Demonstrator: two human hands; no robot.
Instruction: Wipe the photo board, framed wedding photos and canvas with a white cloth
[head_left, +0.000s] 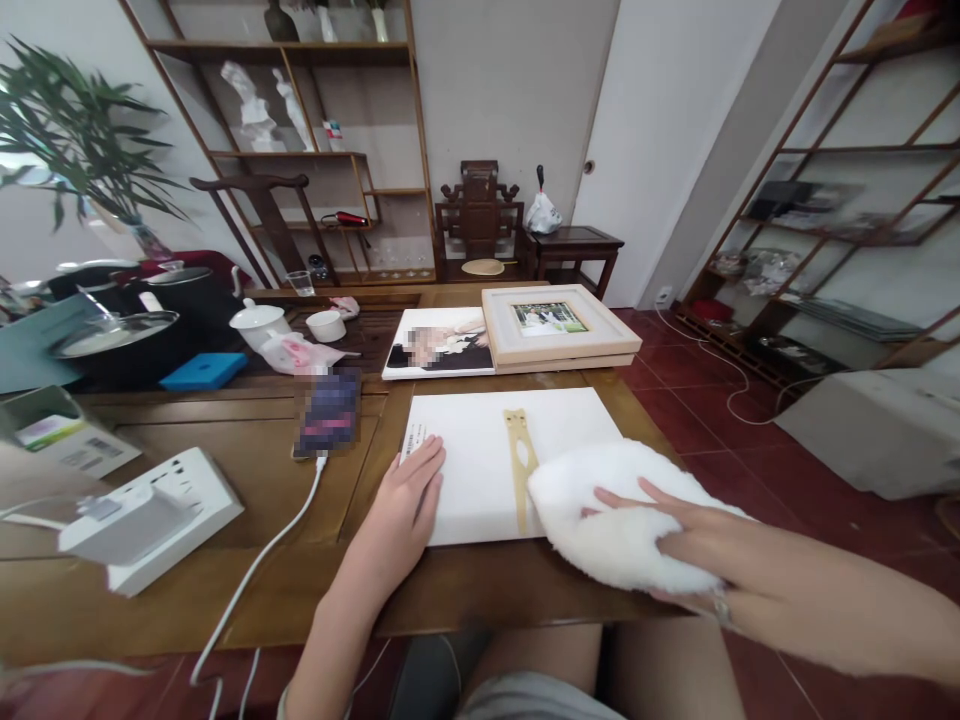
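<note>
Brown table [465, 590], viewed remotely.
I'd brace the white board [469, 440], left hand [401, 510] flat; right hand [705, 545], grasping fluffy cloth [607, 475], should avoid the strip [520, 495] to its left.

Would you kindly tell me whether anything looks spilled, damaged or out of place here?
Nothing looks spilled or damaged. Slightly untidy, though: the white cable from the phone droops over the front edge of the table, left of the left hand, where it might catch.
</note>
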